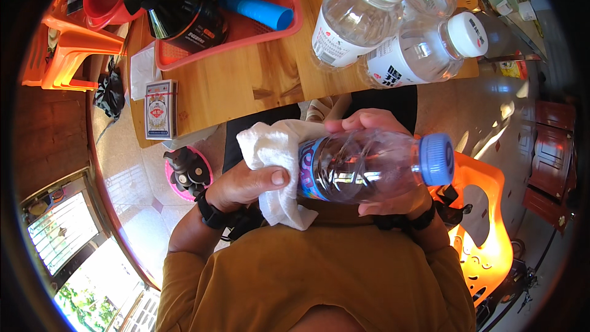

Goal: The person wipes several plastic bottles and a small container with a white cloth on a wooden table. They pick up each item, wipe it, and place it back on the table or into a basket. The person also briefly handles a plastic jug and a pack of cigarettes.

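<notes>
A clear plastic bottle (364, 166) with a blue screw cap (436, 159) lies sideways above my lap, its cap pointing right. A white cloth (276, 161) is wrapped over the bottle's base end and hangs down below it. My left hand (249, 184) grips that end through the cloth, thumb on top. My right hand (392, 200) cups the bottle's body from behind, with fingers showing above and below it. Part of the printed label is covered by the cloth.
On the wooden table (221, 97) stand several large white-capped bottles (392, 62), a boxed deck of cards (161, 109) and a red plastic basket (286, 37). The basket holds a dark pump bottle (189, 18) and a blue tube (258, 9). An orange plastic chair (498, 235) is at my right.
</notes>
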`<action>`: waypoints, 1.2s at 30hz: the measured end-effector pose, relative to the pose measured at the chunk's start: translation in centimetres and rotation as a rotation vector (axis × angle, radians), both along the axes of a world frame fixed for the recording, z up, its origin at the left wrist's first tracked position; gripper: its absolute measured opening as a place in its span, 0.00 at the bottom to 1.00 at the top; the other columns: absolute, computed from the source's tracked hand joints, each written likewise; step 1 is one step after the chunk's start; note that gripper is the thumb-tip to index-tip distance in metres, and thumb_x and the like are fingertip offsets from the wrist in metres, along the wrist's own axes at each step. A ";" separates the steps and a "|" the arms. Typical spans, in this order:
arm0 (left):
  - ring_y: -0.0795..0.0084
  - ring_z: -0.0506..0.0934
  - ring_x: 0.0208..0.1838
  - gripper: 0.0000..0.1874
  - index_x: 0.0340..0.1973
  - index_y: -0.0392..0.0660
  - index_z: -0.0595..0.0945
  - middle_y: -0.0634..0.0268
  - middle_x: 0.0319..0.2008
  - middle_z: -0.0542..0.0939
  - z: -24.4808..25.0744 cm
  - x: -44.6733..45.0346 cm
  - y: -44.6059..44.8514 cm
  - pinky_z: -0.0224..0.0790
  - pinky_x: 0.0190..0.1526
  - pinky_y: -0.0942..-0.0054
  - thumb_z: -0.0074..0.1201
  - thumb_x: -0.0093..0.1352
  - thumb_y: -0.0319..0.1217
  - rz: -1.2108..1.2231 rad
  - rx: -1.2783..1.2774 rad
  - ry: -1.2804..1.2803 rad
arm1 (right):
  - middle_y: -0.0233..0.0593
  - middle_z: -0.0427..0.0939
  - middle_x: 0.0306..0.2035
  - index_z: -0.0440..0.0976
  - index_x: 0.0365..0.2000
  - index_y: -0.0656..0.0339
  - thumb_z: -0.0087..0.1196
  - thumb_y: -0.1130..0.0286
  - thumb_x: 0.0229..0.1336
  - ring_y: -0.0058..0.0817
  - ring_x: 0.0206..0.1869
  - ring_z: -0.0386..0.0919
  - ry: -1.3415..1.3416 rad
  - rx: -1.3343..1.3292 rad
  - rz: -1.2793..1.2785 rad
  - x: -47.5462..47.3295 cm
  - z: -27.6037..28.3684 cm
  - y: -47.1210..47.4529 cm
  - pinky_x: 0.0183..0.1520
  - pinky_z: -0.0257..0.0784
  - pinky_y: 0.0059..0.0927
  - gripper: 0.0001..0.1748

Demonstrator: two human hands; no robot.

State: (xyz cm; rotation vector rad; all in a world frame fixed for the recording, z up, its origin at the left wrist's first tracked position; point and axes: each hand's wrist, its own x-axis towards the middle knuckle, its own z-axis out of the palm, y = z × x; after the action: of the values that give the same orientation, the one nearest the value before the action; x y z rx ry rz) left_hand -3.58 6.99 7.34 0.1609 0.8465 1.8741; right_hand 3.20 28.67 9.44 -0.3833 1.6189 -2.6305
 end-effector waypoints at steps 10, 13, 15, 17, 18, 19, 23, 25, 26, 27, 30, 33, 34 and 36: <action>0.63 0.72 0.56 0.41 0.61 0.33 0.67 0.52 0.53 0.74 4.0 -2.3 1.5 0.61 0.60 0.66 0.66 0.54 0.34 -0.062 -0.526 0.761 | 0.47 0.57 0.63 0.47 0.65 0.63 0.79 0.62 0.28 0.39 0.65 0.60 -0.128 0.073 -0.106 0.8 1.3 1.1 0.65 0.57 0.41 0.66; 0.62 0.73 0.52 0.32 0.55 0.37 0.73 0.58 0.47 0.76 2.3 -1.6 0.8 0.66 0.54 0.64 0.65 0.57 0.36 0.057 -0.541 0.775 | 0.46 0.58 0.62 0.48 0.64 0.63 0.79 0.61 0.28 0.39 0.64 0.61 -0.185 -0.031 -0.132 1.2 1.3 1.0 0.65 0.57 0.41 0.65; 0.66 0.73 0.50 0.28 0.52 0.38 0.74 0.60 0.45 0.76 1.4 -1.0 0.0 0.67 0.53 0.66 0.62 0.61 0.40 0.142 -0.360 0.816 | 0.46 0.59 0.61 0.50 0.63 0.64 0.78 0.64 0.30 0.38 0.63 0.62 -0.118 -0.015 -0.143 1.2 1.3 0.9 0.64 0.59 0.41 0.62; 0.71 0.74 0.47 0.27 0.50 0.40 0.73 0.64 0.43 0.76 0.7 -0.4 -0.6 0.67 0.51 0.69 0.59 0.64 0.45 0.203 -0.210 0.352 | 0.46 0.60 0.60 0.51 0.62 0.64 0.77 0.66 0.31 0.38 0.63 0.62 -0.041 0.013 -0.149 1.1 1.2 1.0 0.63 0.60 0.40 0.59; 0.74 0.74 0.46 0.26 0.50 0.41 0.73 0.66 0.42 0.77 0.5 -0.1 -0.7 0.68 0.50 0.71 0.57 0.65 0.48 0.198 -0.221 0.205 | 0.46 0.61 0.59 0.51 0.62 0.65 0.76 0.66 0.32 0.37 0.63 0.63 -0.043 0.013 -0.161 1.1 1.2 1.0 0.63 0.61 0.40 0.58; 0.75 0.74 0.46 0.27 0.51 0.41 0.73 0.66 0.42 0.76 0.3 -0.1 -0.9 0.67 0.51 0.71 0.56 0.66 0.48 0.225 -0.173 0.060 | 0.47 0.61 0.59 0.52 0.62 0.65 0.76 0.67 0.32 0.38 0.62 0.63 -0.037 0.024 -0.170 1.1 1.1 0.9 0.63 0.61 0.40 0.57; 0.75 0.74 0.45 0.29 0.52 0.41 0.72 0.66 0.43 0.76 -0.8 0.2 -0.2 0.68 0.49 0.72 0.51 0.68 0.53 0.122 -0.195 -0.136 | 0.52 0.62 0.58 0.54 0.61 0.68 0.77 0.62 0.30 0.43 0.61 0.66 -0.116 0.109 -0.261 1.7 1.1 1.1 0.62 0.64 0.47 0.59; 0.76 0.72 0.49 0.29 0.56 0.42 0.71 0.66 0.47 0.76 -1.0 0.0 -0.1 0.66 0.52 0.73 0.49 0.69 0.51 0.035 -0.283 -0.119 | 0.53 0.63 0.58 0.55 0.60 0.68 0.77 0.63 0.29 0.45 0.60 0.66 -0.223 0.116 -0.303 2.3 1.3 1.3 0.62 0.65 0.49 0.58; 0.76 0.72 0.50 0.27 0.56 0.42 0.71 0.67 0.47 0.75 -1.0 0.0 -0.1 0.65 0.53 0.73 0.50 0.70 0.47 0.025 -0.198 -0.046 | 0.52 0.64 0.58 0.55 0.60 0.68 0.77 0.66 0.28 0.44 0.61 0.66 -0.152 0.161 -0.239 2.2 1.2 2.0 0.62 0.64 0.49 0.57; 0.77 0.72 0.50 0.24 0.56 0.42 0.71 0.67 0.48 0.75 -0.9 -0.1 0.0 0.64 0.54 0.74 0.51 0.70 0.43 0.015 -0.181 0.020 | 0.52 0.64 0.58 0.56 0.59 0.68 0.77 0.63 0.29 0.42 0.60 0.67 -0.169 0.238 -0.234 2.5 1.4 2.5 0.62 0.65 0.48 0.56; 0.77 0.71 0.53 0.21 0.56 0.40 0.71 0.69 0.49 0.75 -0.1 -0.4 0.0 0.62 0.56 0.74 0.54 0.69 0.29 -0.048 -0.287 0.210 | 0.53 0.67 0.55 0.57 0.58 0.67 0.75 0.54 0.32 0.41 0.58 0.70 0.008 0.333 -0.328 2.5 1.6 4.2 0.58 0.69 0.44 0.56; 0.78 0.71 0.52 0.19 0.54 0.41 0.72 0.68 0.49 0.75 0.1 -0.8 0.1 0.63 0.55 0.75 0.56 0.68 0.26 0.006 -0.365 0.308 | 0.48 0.70 0.51 0.56 0.59 0.67 0.72 0.72 0.34 0.36 0.53 0.73 0.045 0.248 -0.566 3.0 3.0 6.0 0.56 0.69 0.36 0.50; 0.78 0.72 0.50 0.18 0.52 0.40 0.73 0.68 0.47 0.77 -0.2 -1.0 0.2 0.64 0.54 0.76 0.56 0.68 0.26 0.023 -0.393 0.321 | 0.49 0.72 0.51 0.56 0.59 0.67 0.70 0.73 0.36 0.36 0.53 0.73 0.060 0.208 -0.647 3.0 3.6 7.0 0.55 0.69 0.37 0.48; 0.78 0.74 0.48 0.17 0.51 0.40 0.74 0.68 0.45 0.78 -1.3 -1.4 0.2 0.65 0.52 0.76 0.57 0.67 0.26 0.060 -0.489 0.356 | 0.43 0.73 0.47 0.59 0.56 0.66 0.62 0.67 0.53 0.31 0.51 0.73 0.163 0.391 -0.911 1.9 4.7 9.3 0.51 0.69 0.32 0.34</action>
State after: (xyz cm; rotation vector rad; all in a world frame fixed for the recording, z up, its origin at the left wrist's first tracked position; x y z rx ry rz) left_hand -4.97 7.15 6.05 0.1661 1.5417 1.6595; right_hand 5.06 37.97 14.15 0.2349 2.8191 -2.6958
